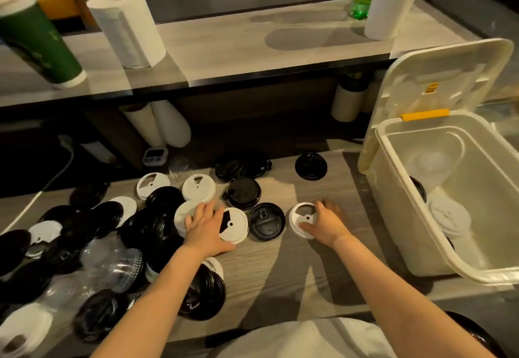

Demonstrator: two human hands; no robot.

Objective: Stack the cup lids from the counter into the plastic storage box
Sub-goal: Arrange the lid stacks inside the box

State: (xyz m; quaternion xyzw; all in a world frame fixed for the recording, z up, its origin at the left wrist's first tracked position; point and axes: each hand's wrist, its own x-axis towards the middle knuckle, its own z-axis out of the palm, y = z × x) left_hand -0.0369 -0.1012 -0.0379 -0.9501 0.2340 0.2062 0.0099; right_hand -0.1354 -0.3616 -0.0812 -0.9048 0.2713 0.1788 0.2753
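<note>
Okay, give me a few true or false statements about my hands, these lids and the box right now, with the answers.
1. The right hand grips a clear lid. False: it grips the right white lid, fingers curled over its far rim.
2. The left hand rests on the left white lid. True.
3. The middle black lid lies between those two. True.
4. The storage box is empty. False: a white lid stack sits inside.
5. The box cover is closed. False: it stands open.

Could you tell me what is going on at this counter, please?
A person's left hand rests on one white round plastic lid; the right hand grips another white lid. The translucent plastic storage box stands open, a few lids already inside. Many loose lids lie on the grey counter.
</note>
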